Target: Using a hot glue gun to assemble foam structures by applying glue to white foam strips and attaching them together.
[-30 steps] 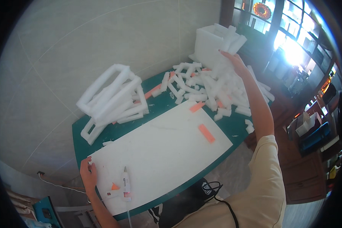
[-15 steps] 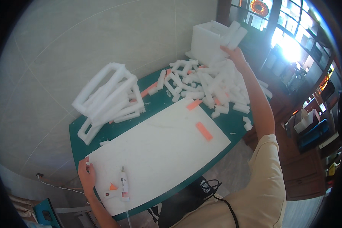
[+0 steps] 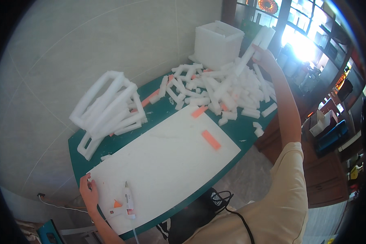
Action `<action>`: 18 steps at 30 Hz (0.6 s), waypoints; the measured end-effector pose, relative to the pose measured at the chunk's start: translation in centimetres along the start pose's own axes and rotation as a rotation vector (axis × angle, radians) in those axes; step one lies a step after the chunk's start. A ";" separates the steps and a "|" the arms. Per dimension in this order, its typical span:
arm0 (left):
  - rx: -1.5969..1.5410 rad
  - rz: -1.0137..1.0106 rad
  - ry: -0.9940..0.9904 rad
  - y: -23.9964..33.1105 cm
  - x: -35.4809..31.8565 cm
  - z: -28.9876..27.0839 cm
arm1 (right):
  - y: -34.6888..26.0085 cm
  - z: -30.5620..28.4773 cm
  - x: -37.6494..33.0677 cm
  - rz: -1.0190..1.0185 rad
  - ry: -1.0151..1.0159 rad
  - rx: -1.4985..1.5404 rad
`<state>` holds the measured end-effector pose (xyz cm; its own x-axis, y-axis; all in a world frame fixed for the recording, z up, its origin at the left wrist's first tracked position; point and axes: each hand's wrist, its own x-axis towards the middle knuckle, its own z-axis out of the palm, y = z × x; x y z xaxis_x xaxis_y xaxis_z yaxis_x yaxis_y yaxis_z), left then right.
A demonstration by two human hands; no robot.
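Above the far right of the table, my right hand (image 3: 265, 57) is closed around long white foam strips (image 3: 253, 45), which stand up at a slant. A heap of similar foam pieces (image 3: 227, 91) lies just below it. At the left end of a large white foam board (image 3: 166, 150), my left hand (image 3: 88, 192) rests by the edge, fingers curved and apart, nothing in its grasp. Beside it on the board lies a white glue gun (image 3: 128, 199) with an orange trigger. Two orange strips (image 3: 211, 140) sit near the board's far right end.
An open-topped white foam box (image 3: 218, 45) stands at the back of the green table (image 3: 150, 110). Stacked foam frames (image 3: 109, 101) occupy the back left against the wall. Dark wooden shelving (image 3: 325, 166) rises to the right. A white cord (image 3: 61, 200) runs from a wall socket.
My right hand has moved to the right, away from the foam box, lifting the strips with it. My left hand keeps its place at the board's edge. The whole view has shifted slightly.
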<state>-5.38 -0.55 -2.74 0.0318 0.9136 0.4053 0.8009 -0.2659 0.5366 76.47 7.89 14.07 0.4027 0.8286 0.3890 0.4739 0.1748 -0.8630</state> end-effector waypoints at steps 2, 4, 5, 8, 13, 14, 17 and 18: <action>0.002 0.001 0.009 -0.2 -0.2 -0.1 | -0.3 0.3 -0.7 0.056 0.012 0.008; 0.010 -0.011 0.016 -0.3 -0.3 -0.2 | -1.1 0.7 -1.5 0.111 0.023 0.018; 0.018 -0.025 0.022 -0.4 -0.3 -0.3 | -1.9 1.2 -1.8 0.227 -0.027 -0.101; -0.016 -0.020 0.014 -0.8 -0.3 -0.3 | -2.0 1.0 -2.3 0.292 -0.164 -0.403; -0.014 -0.006 0.010 -0.7 -0.2 0.0 | 0.3 -0.5 -2.7 -0.060 0.382 -0.556; -0.009 -0.006 0.004 -0.7 -0.2 0.0 | 0.0 -0.7 -3.0 -0.021 0.397 -0.551; 0.023 -0.003 0.011 -0.9 -0.5 -0.6 | 1.5 -0.8 -2.6 0.068 0.449 -0.522; 0.032 -0.005 0.010 -0.8 -0.5 -0.9 | 2.3 -1.1 -2.8 0.128 0.412 -0.423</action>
<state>-6.62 -1.10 -2.70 0.0218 0.9116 0.4106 0.8197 -0.2515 0.5147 77.24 5.40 11.36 0.7071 0.5403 0.4561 0.6379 -0.2092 -0.7411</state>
